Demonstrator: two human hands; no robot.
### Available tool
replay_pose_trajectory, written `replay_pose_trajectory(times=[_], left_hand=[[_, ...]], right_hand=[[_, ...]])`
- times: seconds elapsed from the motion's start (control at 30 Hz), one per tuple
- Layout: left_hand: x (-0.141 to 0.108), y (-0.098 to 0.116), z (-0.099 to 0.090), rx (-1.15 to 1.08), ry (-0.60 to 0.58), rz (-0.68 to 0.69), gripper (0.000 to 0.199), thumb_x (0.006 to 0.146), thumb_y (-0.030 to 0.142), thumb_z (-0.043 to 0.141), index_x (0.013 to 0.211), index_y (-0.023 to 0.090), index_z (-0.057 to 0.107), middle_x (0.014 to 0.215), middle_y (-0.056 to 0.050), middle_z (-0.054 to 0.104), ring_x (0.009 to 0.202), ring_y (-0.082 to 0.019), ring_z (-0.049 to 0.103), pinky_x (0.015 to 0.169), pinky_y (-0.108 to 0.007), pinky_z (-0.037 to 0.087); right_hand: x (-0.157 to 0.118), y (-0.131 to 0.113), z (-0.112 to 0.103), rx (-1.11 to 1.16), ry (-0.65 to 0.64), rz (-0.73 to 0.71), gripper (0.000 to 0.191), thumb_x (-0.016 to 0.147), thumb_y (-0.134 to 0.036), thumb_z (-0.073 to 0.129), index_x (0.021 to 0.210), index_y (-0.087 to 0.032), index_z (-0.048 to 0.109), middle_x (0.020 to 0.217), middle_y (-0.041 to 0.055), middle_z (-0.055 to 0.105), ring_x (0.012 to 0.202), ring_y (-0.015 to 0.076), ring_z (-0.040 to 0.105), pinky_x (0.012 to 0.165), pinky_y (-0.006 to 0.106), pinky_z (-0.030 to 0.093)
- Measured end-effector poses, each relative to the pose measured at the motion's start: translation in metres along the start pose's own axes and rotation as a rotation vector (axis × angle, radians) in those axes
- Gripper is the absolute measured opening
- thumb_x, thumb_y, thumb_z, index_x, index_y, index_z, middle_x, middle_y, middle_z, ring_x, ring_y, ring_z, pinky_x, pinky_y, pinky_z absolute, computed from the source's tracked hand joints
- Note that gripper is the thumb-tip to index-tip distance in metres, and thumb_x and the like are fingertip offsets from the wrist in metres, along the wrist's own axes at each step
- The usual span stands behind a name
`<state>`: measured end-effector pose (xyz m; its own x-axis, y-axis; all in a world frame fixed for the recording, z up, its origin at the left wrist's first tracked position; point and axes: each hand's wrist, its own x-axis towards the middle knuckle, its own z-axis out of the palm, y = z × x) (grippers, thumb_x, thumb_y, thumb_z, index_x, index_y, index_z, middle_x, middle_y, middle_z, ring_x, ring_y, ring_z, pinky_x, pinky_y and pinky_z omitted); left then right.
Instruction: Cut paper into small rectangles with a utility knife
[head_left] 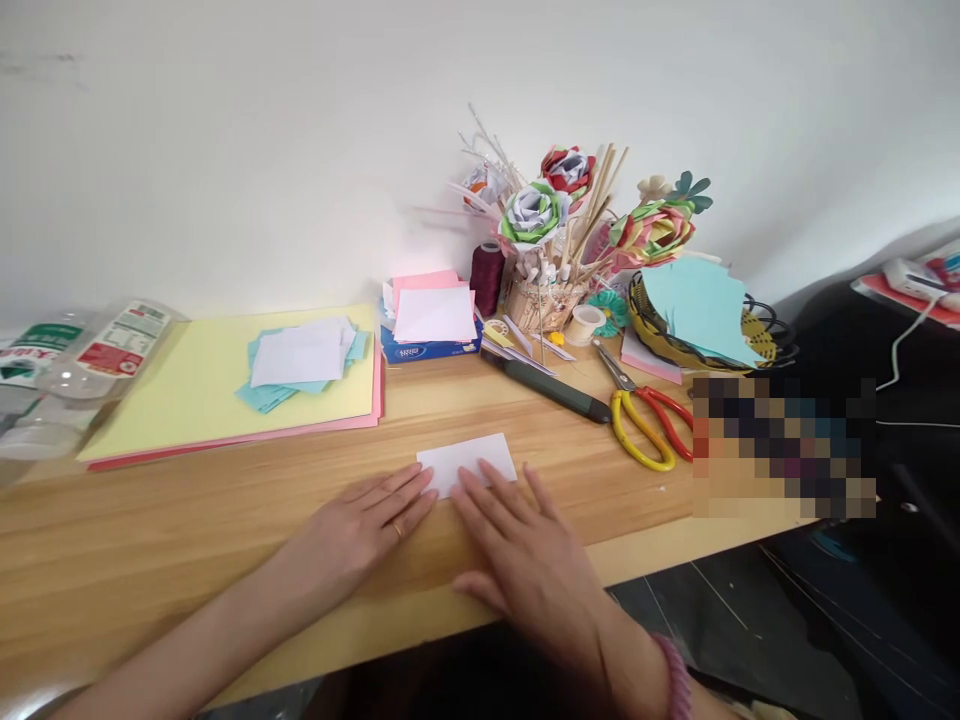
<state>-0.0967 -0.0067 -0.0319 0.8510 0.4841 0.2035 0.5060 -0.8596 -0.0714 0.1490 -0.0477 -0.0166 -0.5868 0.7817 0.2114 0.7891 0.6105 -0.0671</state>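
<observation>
A small white rectangle of paper (466, 458) lies flat on the wooden table (315, 560), close to its front edge. My left hand (371, 520) rests with extended fingers, their tips touching the paper's left end. Across the paper's lower right part lie the fingers of my right hand (525, 535), spread and flat, with the thumb held apart. Neither hand grips anything. The paper's lower edge is partly hidden under my fingers.
Yellow and pink sheets (202, 385) carry white and blue slips (300, 358) at left, beside plastic bottles (112, 350). Behind are a blue box (427, 348), paper flowers (534, 213) and a basket (652, 320). Scissors (637, 430) and a dark green cutter-like tool (555, 388) lie right.
</observation>
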Motion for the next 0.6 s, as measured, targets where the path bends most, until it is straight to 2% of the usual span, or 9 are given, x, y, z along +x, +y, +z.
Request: replay_pose_trajectory(times=[0.13, 0.3, 0.5, 0.6], left_hand=[[0.0, 0.001, -0.002, 0.007, -0.01, 0.002, 0.042, 0.097, 0.012, 0.026, 0.137, 0.014, 0.037, 0.141, -0.01, 0.043, 0.134, -0.018, 0.031, 0.105, -0.032, 0.037], [-0.001, 0.001, -0.006, 0.03, -0.024, 0.008, 0.044, 0.095, 0.007, 0.026, 0.136, 0.013, 0.039, 0.14, -0.009, 0.043, 0.132, -0.019, 0.035, 0.104, -0.032, 0.038], [-0.006, 0.001, -0.004, 0.046, -0.024, -0.012, 0.044, 0.095, 0.008, 0.025, 0.137, 0.015, 0.038, 0.14, -0.007, 0.044, 0.132, -0.018, 0.035, 0.104, -0.033, 0.038], [-0.009, 0.004, -0.009, 0.068, -0.029, -0.019, 0.043, 0.096, 0.009, 0.024, 0.136, 0.015, 0.039, 0.14, -0.006, 0.044, 0.131, -0.019, 0.036, 0.104, -0.032, 0.037]], right_hand=[[0.006, -0.008, -0.002, 0.07, -0.029, -0.021, 0.054, 0.089, -0.049, 0.045, 0.132, -0.016, 0.045, 0.138, 0.0054, 0.046, 0.133, 0.0218, 0.033, 0.108, 0.048, 0.029], [-0.007, 0.007, -0.008, 0.049, -0.009, 0.053, 0.039, 0.095, -0.036, 0.038, 0.13, -0.023, 0.048, 0.137, -0.0011, 0.047, 0.13, 0.0193, 0.037, 0.108, 0.049, 0.027], [-0.022, 0.017, -0.007, -0.031, -0.033, 0.088, 0.042, 0.094, -0.033, 0.038, 0.135, -0.023, 0.041, 0.139, -0.0005, 0.044, 0.132, 0.0207, 0.034, 0.106, 0.051, 0.029], [-0.025, 0.018, -0.008, -0.066, -0.056, 0.095, 0.046, 0.095, -0.034, 0.035, 0.139, -0.022, 0.035, 0.143, -0.0007, 0.038, 0.134, 0.0238, 0.029, 0.105, 0.053, 0.03]])
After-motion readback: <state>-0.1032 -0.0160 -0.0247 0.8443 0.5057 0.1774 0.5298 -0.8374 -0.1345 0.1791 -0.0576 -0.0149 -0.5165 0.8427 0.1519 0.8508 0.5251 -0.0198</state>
